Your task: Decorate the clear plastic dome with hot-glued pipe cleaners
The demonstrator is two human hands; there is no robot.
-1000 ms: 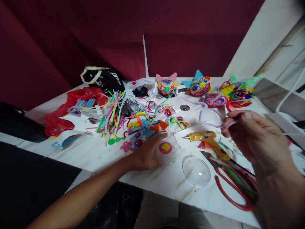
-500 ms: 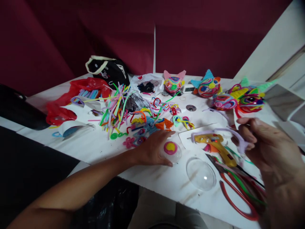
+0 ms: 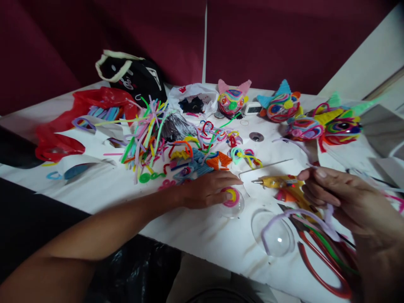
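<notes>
My left hand (image 3: 205, 189) lies over a small clear plastic dome (image 3: 235, 210) on the white table, fingers stretched out and one tip touching the pink and yellow coil (image 3: 232, 196) on it. My right hand (image 3: 337, 189) pinches a lilac pipe cleaner (image 3: 280, 215); its bent free length hangs over a second clear dome (image 3: 276, 242). Beneath that hand lies a yellow hot glue gun (image 3: 277, 182), nozzle pointing left over a white card (image 3: 252, 172). Red-handled scissors (image 3: 325, 261) rest beside it, near a green pipe cleaner.
Heaped pipe cleaners (image 3: 148, 139) and a red plastic bag (image 3: 59, 130) occupy the left. Along the back stand a black bag (image 3: 142, 84), a white plastic bag (image 3: 202, 94) and several colourful animal heads, one pink-eared (image 3: 232, 101). A roll of tape (image 3: 256, 136) lies mid-table.
My left hand has shifted from gripping the dome's sides to resting fingers over its coil. The lilac pipe cleaner has swung down and toward me, now across the second dome. The view has shifted slightly.
</notes>
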